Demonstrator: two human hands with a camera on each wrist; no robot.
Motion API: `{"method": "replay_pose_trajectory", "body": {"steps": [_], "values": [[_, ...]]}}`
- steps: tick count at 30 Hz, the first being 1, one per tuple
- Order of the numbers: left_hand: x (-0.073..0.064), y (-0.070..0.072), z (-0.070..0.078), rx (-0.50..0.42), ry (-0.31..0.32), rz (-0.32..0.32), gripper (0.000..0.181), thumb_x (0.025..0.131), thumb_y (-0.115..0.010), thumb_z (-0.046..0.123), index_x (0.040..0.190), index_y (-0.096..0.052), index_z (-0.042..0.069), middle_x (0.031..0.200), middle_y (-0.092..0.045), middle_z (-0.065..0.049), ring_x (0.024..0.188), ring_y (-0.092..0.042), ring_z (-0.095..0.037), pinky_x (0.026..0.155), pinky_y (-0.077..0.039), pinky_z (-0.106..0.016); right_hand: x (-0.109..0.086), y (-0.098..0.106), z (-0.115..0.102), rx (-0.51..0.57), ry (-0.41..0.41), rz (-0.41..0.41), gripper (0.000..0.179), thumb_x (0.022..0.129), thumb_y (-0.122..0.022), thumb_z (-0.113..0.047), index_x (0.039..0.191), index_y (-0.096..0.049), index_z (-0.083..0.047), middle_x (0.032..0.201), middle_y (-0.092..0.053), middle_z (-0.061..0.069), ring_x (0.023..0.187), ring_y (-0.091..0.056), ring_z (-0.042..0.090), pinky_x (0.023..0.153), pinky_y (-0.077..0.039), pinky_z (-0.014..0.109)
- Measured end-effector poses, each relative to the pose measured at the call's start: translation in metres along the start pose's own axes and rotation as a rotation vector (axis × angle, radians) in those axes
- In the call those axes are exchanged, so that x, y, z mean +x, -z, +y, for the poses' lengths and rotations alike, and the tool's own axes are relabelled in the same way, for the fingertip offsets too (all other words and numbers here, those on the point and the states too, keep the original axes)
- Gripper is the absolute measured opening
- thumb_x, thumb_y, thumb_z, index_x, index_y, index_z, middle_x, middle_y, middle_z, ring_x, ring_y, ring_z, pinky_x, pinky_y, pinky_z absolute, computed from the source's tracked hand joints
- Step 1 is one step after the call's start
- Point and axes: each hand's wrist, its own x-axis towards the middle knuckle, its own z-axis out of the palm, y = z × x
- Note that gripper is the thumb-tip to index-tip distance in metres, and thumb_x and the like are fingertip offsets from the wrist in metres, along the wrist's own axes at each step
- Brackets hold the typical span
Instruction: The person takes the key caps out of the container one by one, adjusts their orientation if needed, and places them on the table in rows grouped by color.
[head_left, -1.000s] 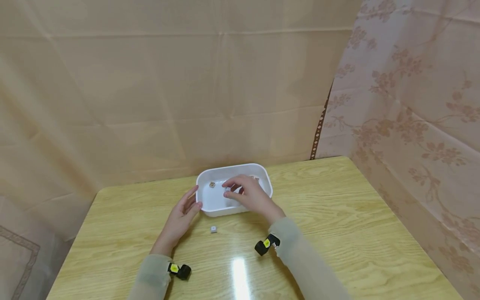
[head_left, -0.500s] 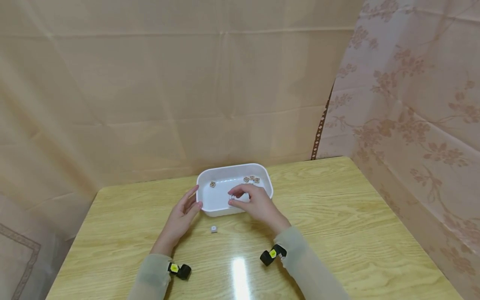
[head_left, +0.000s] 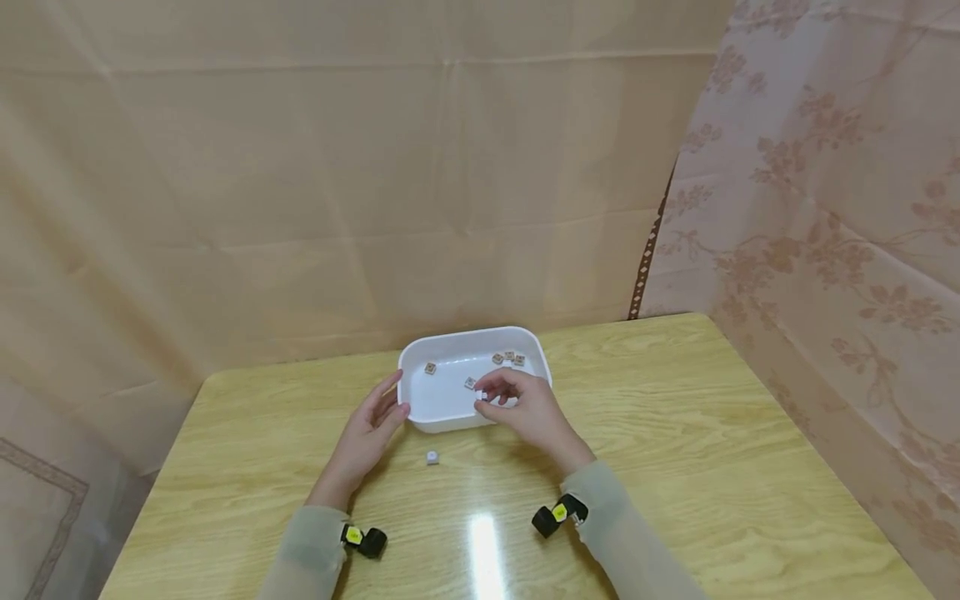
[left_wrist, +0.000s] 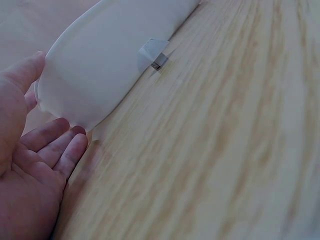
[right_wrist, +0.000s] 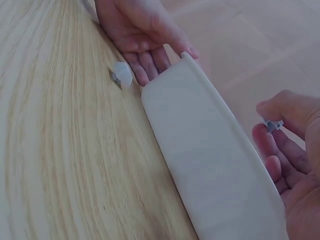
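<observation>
A shallow white plastic tray (head_left: 442, 422) stands near the table's back edge. My left hand (head_left: 363, 442) rests against its left end, thumb at the rim and fingers low along the outer wall. Over the tray's front right part, my right hand (head_left: 528, 412) pinches a small grey-white piece (right_wrist: 272, 125) between thumb and fingertips. A similar pale piece (head_left: 470, 383) lies in the tray just beyond those fingertips. Another small block, with a translucent white top and grey base (left_wrist: 154, 52), sits on the table before the tray.
Inside the tray, a small brown square piece (head_left: 430, 368) lies at the left, and several more brown pieces (head_left: 509, 356) cluster at the back right. The wooden table (head_left: 675, 467) meets a beige cloth (head_left: 337, 208) behind and a floral curtain (head_left: 847, 250) on the right.
My right hand has drawn back toward the front right, uncovering the brown cluster and a pale piece in the tray. The left hand stays at the tray's end.
</observation>
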Motion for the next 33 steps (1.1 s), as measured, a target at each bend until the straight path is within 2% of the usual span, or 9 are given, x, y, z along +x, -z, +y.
{"method": "replay_pose_trajectory", "body": {"steps": [7,12,16,19,22,33], "values": [[-0.001,-0.001,-0.001,-0.01,0.015,0.009,0.062,0.112,-0.066,0.017,0.169,-0.042,0.016,0.168,-0.046,-0.023,0.153,-0.048,-0.041,0.111,-0.048,-0.017,-0.002,0.002,-0.002,0.006,0.023,-0.022,0.024,0.095,-0.087,-0.011,0.118,-0.083,-0.006,0.108,-0.081,0.006,0.093,-0.072,0.014,0.084,-0.062,0.036],[0.0,-0.001,-0.001,-0.014,0.009,0.003,0.062,0.112,-0.066,0.016,0.169,-0.042,0.016,0.168,-0.045,-0.024,0.154,-0.047,-0.041,0.111,-0.047,-0.016,-0.002,0.003,-0.002,0.005,0.062,-0.019,0.022,0.093,-0.088,-0.007,0.115,-0.083,-0.005,0.117,-0.078,0.011,0.095,-0.074,0.018,0.081,-0.061,0.032],[0.001,-0.001,-0.001,-0.021,-0.003,-0.001,0.062,0.112,-0.066,0.016,0.169,-0.043,0.016,0.168,-0.045,-0.023,0.154,-0.046,-0.041,0.111,-0.047,-0.016,-0.002,0.006,-0.002,-0.011,0.088,-0.005,0.021,0.091,-0.09,-0.004,0.111,-0.084,-0.007,0.116,-0.072,0.008,0.093,-0.073,0.019,0.077,-0.06,0.026],[0.002,-0.001,-0.001,-0.015,-0.008,-0.002,0.062,0.112,-0.066,0.016,0.169,-0.043,0.016,0.169,-0.044,-0.023,0.154,-0.046,-0.041,0.111,-0.048,-0.017,-0.002,0.009,0.0,-0.024,0.074,-0.011,0.022,0.091,-0.09,-0.005,0.112,-0.085,-0.009,0.11,-0.074,0.006,0.09,-0.072,0.016,0.076,-0.059,0.023],[0.002,0.0,-0.001,-0.008,-0.002,-0.002,0.062,0.112,-0.066,0.017,0.169,-0.043,0.016,0.169,-0.044,-0.022,0.154,-0.046,-0.04,0.111,-0.048,-0.017,-0.003,0.011,0.001,-0.015,0.065,-0.02,0.023,0.092,-0.089,-0.006,0.114,-0.083,-0.005,0.105,-0.075,0.007,0.089,-0.071,0.014,0.077,-0.06,0.023],[0.001,-0.001,-0.004,-0.013,-0.005,0.003,0.062,0.111,-0.067,0.018,0.169,-0.044,0.016,0.168,-0.045,-0.023,0.154,-0.047,-0.04,0.112,-0.047,-0.018,-0.006,0.011,0.0,0.041,0.007,-0.034,0.024,0.094,-0.088,-0.008,0.116,-0.081,-0.003,0.109,-0.077,0.009,0.091,-0.073,0.017,0.084,-0.063,0.028]]}}
